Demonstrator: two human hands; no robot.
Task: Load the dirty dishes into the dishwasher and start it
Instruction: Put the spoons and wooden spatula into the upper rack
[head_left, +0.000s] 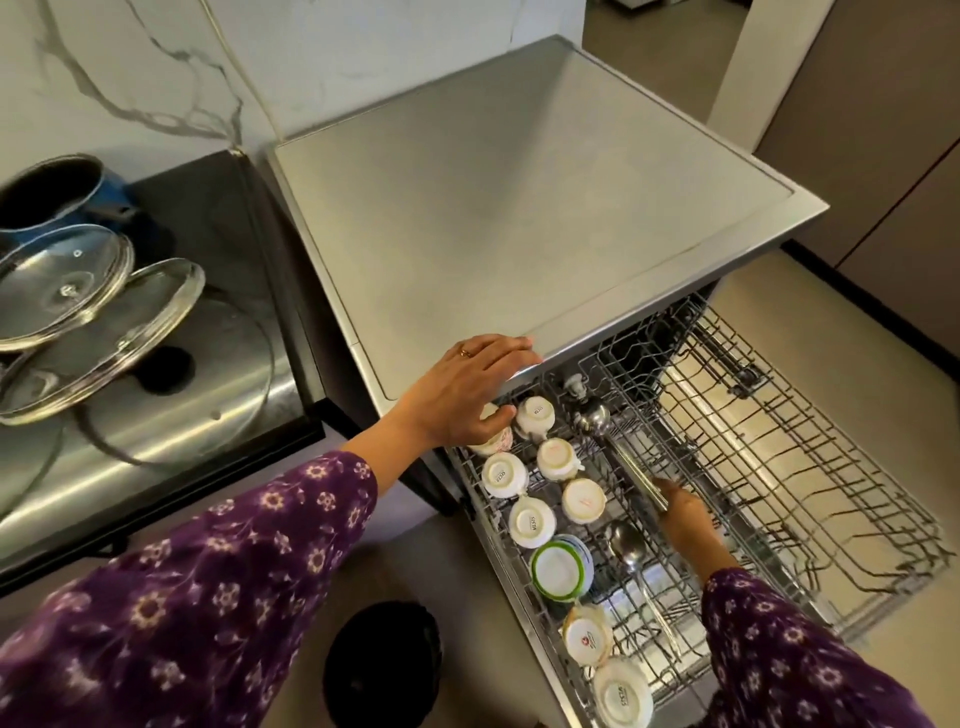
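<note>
Right grip (684, 519) is curled round the ladle (592, 415); left grip (467, 387) is spread on the dishwasher (519, 208). Cups (524, 522) are racked; lids (62, 286), pot (47, 192) and start are left.

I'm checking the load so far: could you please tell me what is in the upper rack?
Upturned white cups, green-rimmed plates, a spoon and a ladle that the right hand holds. The left hand hides part of one cup.

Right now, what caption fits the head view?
Right hand holds a ladle in the upper rack beside upturned cups; left hand rests on the dishwasher top.
</note>
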